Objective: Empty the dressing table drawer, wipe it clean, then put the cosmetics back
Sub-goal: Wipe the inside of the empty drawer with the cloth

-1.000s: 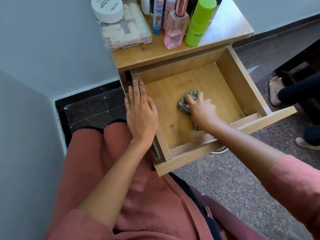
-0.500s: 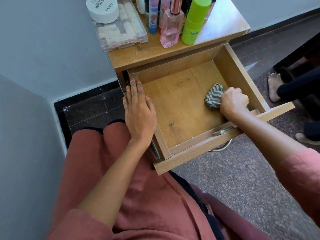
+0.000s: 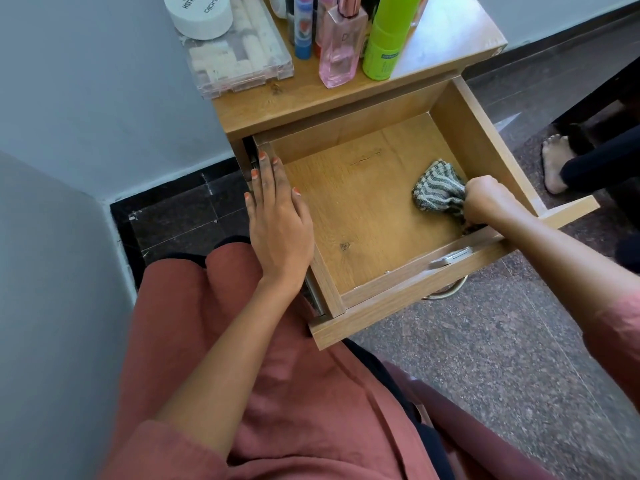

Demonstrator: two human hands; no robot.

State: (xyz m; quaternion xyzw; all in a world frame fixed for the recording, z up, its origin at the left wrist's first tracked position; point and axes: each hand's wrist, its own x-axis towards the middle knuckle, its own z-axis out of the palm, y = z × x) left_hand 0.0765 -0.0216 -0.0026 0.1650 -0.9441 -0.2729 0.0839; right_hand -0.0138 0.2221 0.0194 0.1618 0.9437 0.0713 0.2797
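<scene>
Curled tight, my right hand (image 3: 485, 199) grips a bunched grey-and-white striped cloth (image 3: 438, 192) against the floor of the pulled-out drawer (image 3: 363, 220), close to its right wall and front panel. My left hand (image 3: 277, 220) lies flat along the top of the drawer's left wall, fingers straight, holding nothing. Bare wood grain shows across the rest of the drawer floor. The cosmetics stand on the dressing table top (image 3: 446, 39) behind the drawer: a green bottle (image 3: 386, 46), a pink perfume bottle (image 3: 341, 50) just beside it, a blue tube (image 3: 302, 29), and a clear plastic box (image 3: 242, 64) with a white tub (image 3: 199, 15) on its lid. Another person's bare foot (image 3: 554, 164) rests on the speckled floor at my right.
</scene>
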